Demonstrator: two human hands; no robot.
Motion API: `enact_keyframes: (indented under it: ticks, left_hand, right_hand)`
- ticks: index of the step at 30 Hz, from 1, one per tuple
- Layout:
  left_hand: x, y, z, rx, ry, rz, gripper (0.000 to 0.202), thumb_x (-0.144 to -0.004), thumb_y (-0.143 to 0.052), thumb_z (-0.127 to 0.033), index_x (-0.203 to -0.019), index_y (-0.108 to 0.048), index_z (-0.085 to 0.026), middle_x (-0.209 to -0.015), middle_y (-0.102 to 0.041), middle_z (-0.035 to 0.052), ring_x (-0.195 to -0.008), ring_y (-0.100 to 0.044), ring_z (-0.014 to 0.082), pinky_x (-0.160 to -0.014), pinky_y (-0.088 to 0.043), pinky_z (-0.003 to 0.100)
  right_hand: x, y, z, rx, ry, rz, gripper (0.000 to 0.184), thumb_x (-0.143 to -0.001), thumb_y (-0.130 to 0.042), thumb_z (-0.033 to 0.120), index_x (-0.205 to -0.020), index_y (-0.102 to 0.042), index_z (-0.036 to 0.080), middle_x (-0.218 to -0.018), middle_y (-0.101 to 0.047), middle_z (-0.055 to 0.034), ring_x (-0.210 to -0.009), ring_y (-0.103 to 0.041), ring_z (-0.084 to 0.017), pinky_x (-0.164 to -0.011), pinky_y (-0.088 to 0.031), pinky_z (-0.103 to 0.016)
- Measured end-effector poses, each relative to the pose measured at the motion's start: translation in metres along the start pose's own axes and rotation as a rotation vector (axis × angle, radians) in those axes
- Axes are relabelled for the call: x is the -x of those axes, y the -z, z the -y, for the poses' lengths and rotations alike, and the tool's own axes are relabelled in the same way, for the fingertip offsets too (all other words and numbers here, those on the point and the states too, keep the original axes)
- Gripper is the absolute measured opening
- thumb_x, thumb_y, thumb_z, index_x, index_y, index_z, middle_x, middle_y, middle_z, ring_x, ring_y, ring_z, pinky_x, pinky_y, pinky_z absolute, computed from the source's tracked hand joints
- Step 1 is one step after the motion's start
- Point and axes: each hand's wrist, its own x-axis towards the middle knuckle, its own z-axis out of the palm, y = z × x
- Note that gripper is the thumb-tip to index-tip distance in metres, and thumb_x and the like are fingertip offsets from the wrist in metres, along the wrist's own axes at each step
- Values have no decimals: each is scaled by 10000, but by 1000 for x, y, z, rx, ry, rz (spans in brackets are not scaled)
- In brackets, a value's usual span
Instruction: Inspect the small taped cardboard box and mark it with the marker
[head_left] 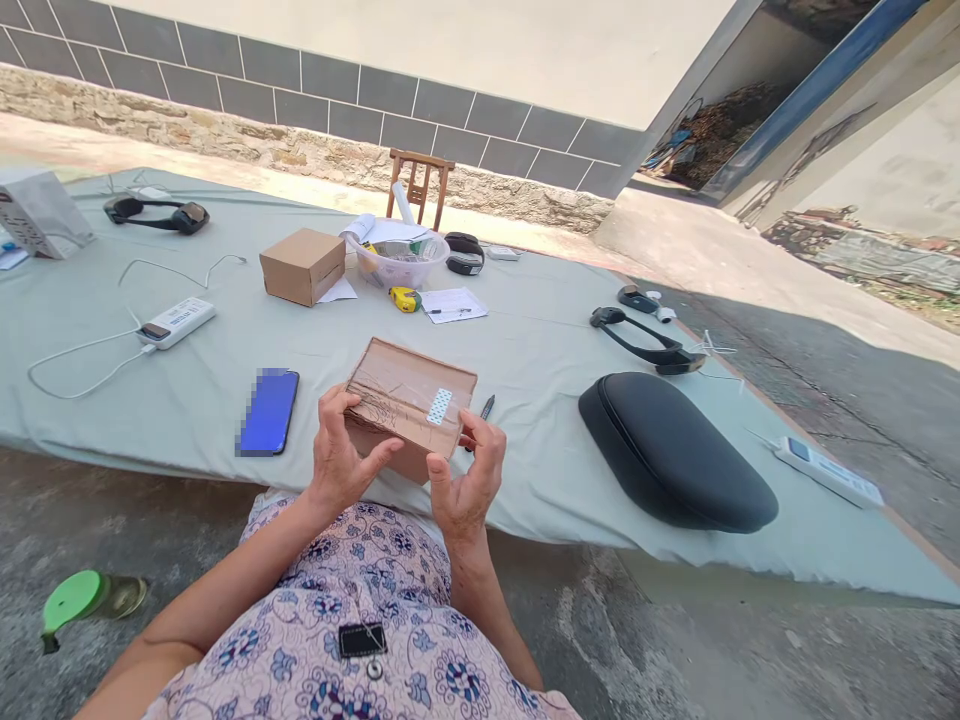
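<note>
A brown cardboard box point(405, 390) is at the table's near edge, in front of my body. Its top carries pen scribbles on the left and a small light-blue patterned label point(439, 406) on the right. My left hand point(343, 450) grips the box's left side, thumb along the near face. On the opposite side my right hand point(469, 470) holds the right corner, fingertips on the top edge and thumb at the front. A dark pen point(488, 407) lies just beyond my right fingers, partly hidden by them. To the left rests a phone point(268, 412) with a blue screen.
Behind the box stand another cardboard box point(303, 266), a plastic basket point(401, 262), a yellow tape measure point(405, 299) and a notepad point(454, 305). A black case point(675, 450) and a headset point(649, 343) sit right. A power bank point(177, 322) with a cable lies left.
</note>
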Motion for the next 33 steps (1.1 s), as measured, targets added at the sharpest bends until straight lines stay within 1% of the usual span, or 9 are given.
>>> enact_keyframes:
  ticks: [3, 7, 11, 16, 19, 22, 27, 31, 33]
  left_hand:
    - [-4, 2, 1, -57, 16, 79, 694, -842, -614, -668, -1335, -411, -223, -1368, -474, 187, -1358, -461, 343, -1072, -443, 522]
    - [-5, 2, 0, -156, 79, 213, 984, -735, -648, -764, -1495, -322, -232, -1594, -229, 259, -1491, -277, 439, -1117, -372, 612]
    - [-2, 2, -3, -164, 134, 297, 1292, -627, -747, -760, -1603, -78, -238, -1649, -33, 290, -1530, -136, 481, -1124, -348, 646]
    - [-1, 7, -10, -151, 108, 360, 1340, -604, -820, -685, -1610, -33, -279, -1652, 171, 257, -1533, -11, 497, -1138, -301, 680]
    - [-2, 10, -17, -166, 73, 363, 1282, -630, -838, -624, -1607, -82, -284, -1655, 193, 233, -1533, 15, 495, -1147, -286, 679]
    - [-3, 10, -23, -154, 20, 337, 1065, -711, -824, -503, -1571, -234, -289, -1667, 185, 188, -1542, 1, 475, -1159, -306, 644]
    - [-6, 11, -24, -97, -65, 322, 745, -778, -778, -350, -1431, -434, -251, -1684, 23, 188, -1542, -112, 455, -1159, -324, 646]
    - [-8, 14, -22, -46, -70, 346, 623, -788, -753, -254, -1352, -491, -242, -1684, -52, 170, -1538, -196, 409, -1153, -395, 575]
    - [-8, 16, -19, -8, -76, 361, 565, -819, -716, -234, -1344, -509, -247, -1687, -56, 153, -1531, -237, 389, -1147, -422, 545]
  right_hand:
    - [-1, 3, 0, -11, 6, 34, 482, -984, -482, 511, -1373, -509, 227, -1110, -585, -117, -984, -578, -219, -732, -560, -339]
    - [-2, 4, -1, -28, 17, 58, 445, -1000, -488, 450, -1390, -516, 236, -1071, -590, -104, -940, -585, -202, -759, -568, -343]
    - [0, 4, 0, -78, 1, 60, 334, -1011, -494, 348, -1320, -566, 246, -1041, -622, -84, -929, -596, -190, -765, -564, -332]
    - [1, 4, 3, -96, 10, 39, 257, -963, -600, 342, -1196, -618, 235, -907, -627, -33, -802, -598, -168, -735, -540, -324]
    - [0, 4, 6, -115, -3, 30, 234, -945, -627, 351, -1146, -631, 229, -840, -614, -3, -745, -597, -150, -707, -529, -303]
    - [0, 5, 7, -120, -25, 35, 229, -923, -657, 354, -1110, -645, 223, -799, -609, 15, -711, -588, -136, -693, -524, -284]
    - [-3, 7, 1, -86, -86, 60, 194, -929, -652, 350, -1060, -677, 210, -771, -636, 16, -653, -575, -118, -684, -520, -265]
    - [-8, 10, -14, -41, -209, 4, 367, -908, -672, 401, -1205, -645, 187, -679, -584, 52, -611, -552, -109, -661, -509, -248]
    - [-10, 13, -21, -35, -276, -10, 406, -900, -668, 444, -1199, -650, 170, -667, -572, 53, -607, -547, -109, -648, -503, -245]
